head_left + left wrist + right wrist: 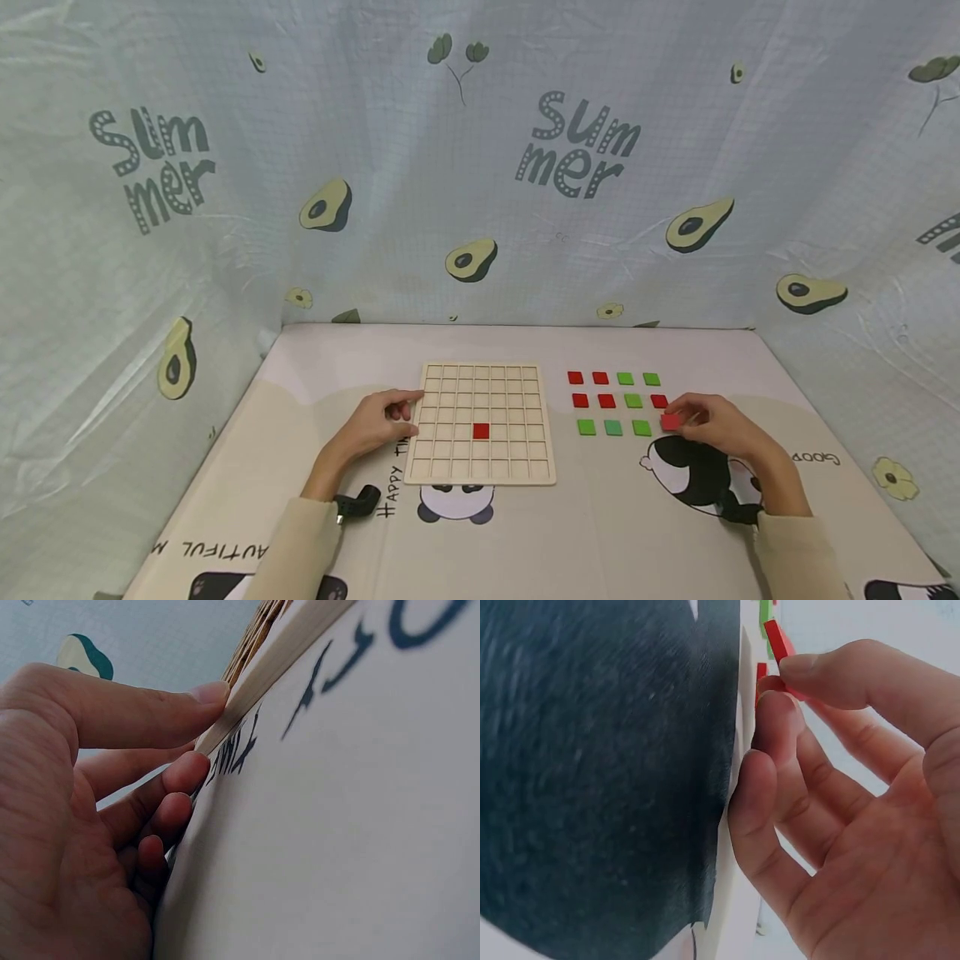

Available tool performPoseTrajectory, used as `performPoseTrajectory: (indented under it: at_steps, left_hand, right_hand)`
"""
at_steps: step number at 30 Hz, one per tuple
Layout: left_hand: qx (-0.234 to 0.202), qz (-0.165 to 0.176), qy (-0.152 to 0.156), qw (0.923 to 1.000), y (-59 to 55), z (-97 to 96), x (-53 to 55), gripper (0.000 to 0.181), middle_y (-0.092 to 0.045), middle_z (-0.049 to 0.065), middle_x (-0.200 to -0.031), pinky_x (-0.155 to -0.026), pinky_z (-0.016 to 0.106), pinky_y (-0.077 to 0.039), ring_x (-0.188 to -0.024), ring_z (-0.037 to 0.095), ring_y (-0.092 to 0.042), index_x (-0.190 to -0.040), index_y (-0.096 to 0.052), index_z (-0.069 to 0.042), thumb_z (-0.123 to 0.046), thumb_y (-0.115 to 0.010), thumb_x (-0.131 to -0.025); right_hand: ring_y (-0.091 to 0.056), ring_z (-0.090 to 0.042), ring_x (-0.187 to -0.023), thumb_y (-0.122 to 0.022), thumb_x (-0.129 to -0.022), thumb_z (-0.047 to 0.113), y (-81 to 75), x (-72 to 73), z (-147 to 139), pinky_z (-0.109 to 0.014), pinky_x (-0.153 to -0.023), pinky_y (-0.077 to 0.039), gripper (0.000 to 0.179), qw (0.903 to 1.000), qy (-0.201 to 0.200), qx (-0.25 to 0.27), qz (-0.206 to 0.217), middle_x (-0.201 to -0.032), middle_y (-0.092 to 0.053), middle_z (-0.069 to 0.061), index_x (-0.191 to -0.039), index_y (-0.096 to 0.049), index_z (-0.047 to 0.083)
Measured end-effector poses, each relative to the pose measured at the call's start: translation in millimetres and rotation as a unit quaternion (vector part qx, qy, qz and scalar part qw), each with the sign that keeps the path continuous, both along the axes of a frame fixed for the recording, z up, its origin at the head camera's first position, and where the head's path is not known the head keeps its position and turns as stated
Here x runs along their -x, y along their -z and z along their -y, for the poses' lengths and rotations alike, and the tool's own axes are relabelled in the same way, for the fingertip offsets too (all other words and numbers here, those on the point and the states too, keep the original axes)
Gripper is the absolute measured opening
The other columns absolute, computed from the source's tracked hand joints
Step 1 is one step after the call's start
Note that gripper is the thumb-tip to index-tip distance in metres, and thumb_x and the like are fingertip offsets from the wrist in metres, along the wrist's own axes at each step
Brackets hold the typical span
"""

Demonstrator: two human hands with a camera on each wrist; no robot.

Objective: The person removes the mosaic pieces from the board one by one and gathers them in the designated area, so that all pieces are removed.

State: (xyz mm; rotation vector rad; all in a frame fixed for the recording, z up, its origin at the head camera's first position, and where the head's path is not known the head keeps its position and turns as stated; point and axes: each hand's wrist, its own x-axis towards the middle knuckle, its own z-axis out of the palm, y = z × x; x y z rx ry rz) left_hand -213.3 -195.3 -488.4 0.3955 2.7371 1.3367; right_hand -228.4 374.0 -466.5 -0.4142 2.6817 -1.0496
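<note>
A pale wooden grid board (442, 450) lies flat on the table, with one red square tile (481, 431) in a cell below its middle. My left hand (378, 417) is at the board's left side; thumb and index finger, spread apart, touch its edge. In the left wrist view the thumb (157, 716) presses on the wooden rim (277, 656). To the right, my right hand (708, 418) pinches a red square tile (671, 422) between thumb and fingertips. That held tile (778, 641) is tilted and raised off the table in the right wrist view.
Rows of loose red and green tiles lie right of the board, including a green tile (641, 428) and a red tile (659, 402) close to the right hand. The table cover (570, 533) has printed pandas and lettering. A patterned curtain (390, 167) surrounds the back and sides.
</note>
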Motion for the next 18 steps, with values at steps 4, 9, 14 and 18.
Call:
performPoseTrajectory:
  at_steps: [4, 9, 14, 18]
  left_hand:
    - [0.001, 0.001, -0.002, 1.0, 0.4, 0.3, 0.1, 0.061, -0.06, 0.005, -0.087, -0.074, 0.026, -0.039, -0.081, 0.017, -0.05, -0.138, -0.064, -0.001, -0.009, -0.081, -0.08]
    - [0.007, 0.001, -0.004, 1.0, 0.7, -0.1, 0.7, 0.061, -0.06, 0.004, -0.087, -0.074, 0.026, -0.039, -0.082, 0.017, -0.05, -0.138, -0.064, -0.001, -0.01, -0.081, -0.08]
    - [0.015, 0.0, -0.004, 0.9999, 0.1, -0.6, 1.3, 0.062, -0.059, 0.004, -0.087, -0.074, 0.027, -0.039, -0.082, 0.017, -0.05, -0.139, -0.064, -0.001, -0.01, -0.081, -0.08]
    - [0.015, 0.0, -0.003, 0.9999, 0.0, -0.6, 1.0, 0.062, -0.059, 0.003, -0.087, -0.074, 0.026, -0.039, -0.082, 0.017, -0.05, -0.139, -0.064, -0.001, -0.01, -0.081, -0.08]
  right_hand:
    - [-0.058, -0.016, -0.087, -0.065, -0.09, 0.003, 1.8, 1.6, -2.3, -0.026, -0.074, -0.051, 0.028, 1.0, -0.002, -0.005, 0.001, -0.098, -0.066, -0.007, -0.118, -0.068, 0.0]
    - [-0.057, -0.02, -0.09, -0.066, -0.089, 0.004, 3.0, 2.3, -1.8, -0.025, -0.074, -0.051, 0.029, 0.9999, 0.004, -0.008, 0.008, -0.1, -0.066, -0.008, -0.118, -0.068, 0.001]
    - [-0.057, -0.021, -0.092, -0.067, -0.09, 0.005, 4.3, 1.9, -2.7, -0.026, -0.075, -0.051, 0.029, 0.9997, 0.006, -0.018, 0.011, -0.101, -0.066, -0.009, -0.118, -0.069, 0.001]
    - [-0.055, -0.019, -0.09, -0.068, -0.09, 0.006, 3.1, 1.2, -3.8, -0.026, -0.073, -0.049, 0.027, 0.9997, 0.002, -0.017, 0.015, -0.098, -0.063, -0.007, -0.117, -0.07, 0.003]
